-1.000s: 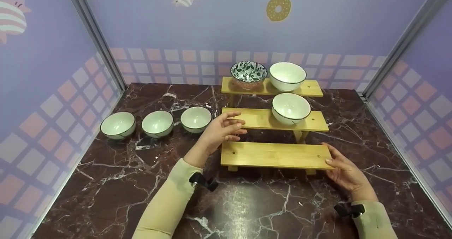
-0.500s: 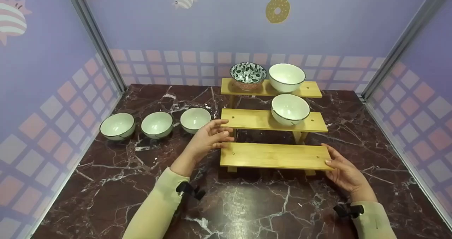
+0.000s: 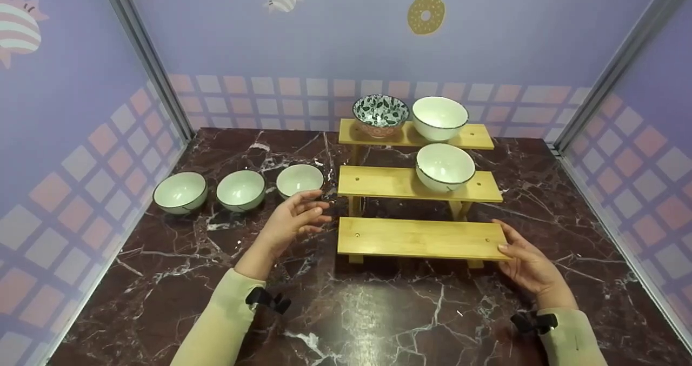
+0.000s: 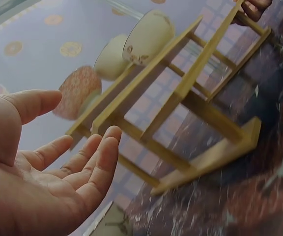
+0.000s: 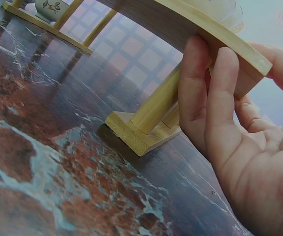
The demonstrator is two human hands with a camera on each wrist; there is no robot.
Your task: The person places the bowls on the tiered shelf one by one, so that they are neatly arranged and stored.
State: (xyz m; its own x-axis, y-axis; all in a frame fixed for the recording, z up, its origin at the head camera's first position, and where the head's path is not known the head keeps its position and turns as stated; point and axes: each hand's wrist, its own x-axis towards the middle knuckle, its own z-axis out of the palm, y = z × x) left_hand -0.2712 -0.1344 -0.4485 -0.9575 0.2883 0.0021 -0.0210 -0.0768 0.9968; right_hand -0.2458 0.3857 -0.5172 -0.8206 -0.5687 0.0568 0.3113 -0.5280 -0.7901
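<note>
A three-tiered wooden stand stands on the marble-look table. My right hand pinches the right end of its lowest board, with the thumb on top and fingers underneath in the right wrist view. My left hand holds nothing; its fingers are loosely bent, left of the stand and just in front of a white bowl. On the top board sit a leaf-patterned bowl with a reddish outside and a white bowl. Another white bowl rests at the right of the middle board.
Two more white bowls, the middle one and the leftmost one, stand in a row on the table. Purple patterned walls enclose the back and both sides, joined by metal corner posts.
My left hand has moved left and slightly down, away from the stand's middle board. My right hand stays at the lowest board, and the bowls have not moved.
</note>
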